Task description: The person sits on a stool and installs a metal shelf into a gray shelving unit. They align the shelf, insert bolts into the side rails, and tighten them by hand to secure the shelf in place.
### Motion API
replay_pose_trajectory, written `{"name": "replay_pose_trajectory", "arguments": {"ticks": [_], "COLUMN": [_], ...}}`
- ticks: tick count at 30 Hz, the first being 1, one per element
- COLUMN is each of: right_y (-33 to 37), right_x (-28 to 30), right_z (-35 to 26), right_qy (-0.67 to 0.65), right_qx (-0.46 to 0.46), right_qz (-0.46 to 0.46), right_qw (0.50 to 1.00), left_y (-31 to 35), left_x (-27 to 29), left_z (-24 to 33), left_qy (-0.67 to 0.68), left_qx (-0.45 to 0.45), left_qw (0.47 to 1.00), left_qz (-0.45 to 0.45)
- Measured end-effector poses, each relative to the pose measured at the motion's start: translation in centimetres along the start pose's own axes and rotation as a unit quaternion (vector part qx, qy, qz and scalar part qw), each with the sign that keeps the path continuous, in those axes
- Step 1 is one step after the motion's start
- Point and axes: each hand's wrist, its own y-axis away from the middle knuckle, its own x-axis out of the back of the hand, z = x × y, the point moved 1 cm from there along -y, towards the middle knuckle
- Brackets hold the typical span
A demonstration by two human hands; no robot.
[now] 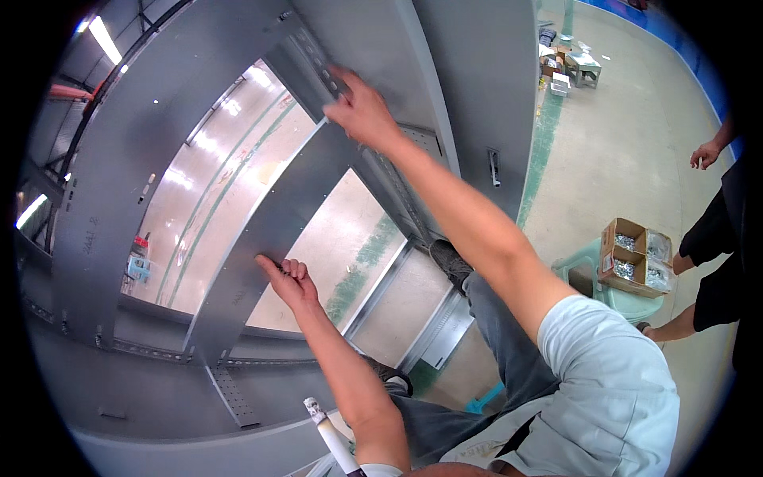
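A large grey sheet-metal frame fills the left and middle, with tall openings in it. A grey metal crosspiece runs slantwise through it, between two openings. My left hand is at the crosspiece's edge, thumb stretched against the metal and fingers curled; something small and dark may be in them. Higher up, my right hand is at the crosspiece's far end, beside a slotted metal rail. Its index finger reaches to the rail and its thumb is by the crosspiece's end; what the fingers hold is hidden.
A smooth grey panel stands right of the frame. On a pale green stool sits a divided cardboard box of small metal parts. Another person stands at the far right. A cigarette juts up at the lower edge.
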Motion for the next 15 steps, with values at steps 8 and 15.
{"name": "replay_pose_trajectory", "arguments": {"ticks": [8,15], "right_y": [-7.0,-4.1], "right_x": [-0.5,0.9], "right_z": [-0.8,-1.6], "right_qy": [0.159,0.176], "right_qx": [0.064,-0.021], "right_qz": [-0.049,-0.112], "right_qw": [0.984,0.978], "left_y": [0.4,0.2], "left_x": [-0.4,-0.3], "left_z": [-0.1,0.2], "left_qy": [0.008,0.014], "left_qx": [-0.001,-0.001], "left_qw": [1.000,1.000], "left_qz": [-0.002,-0.013]}}
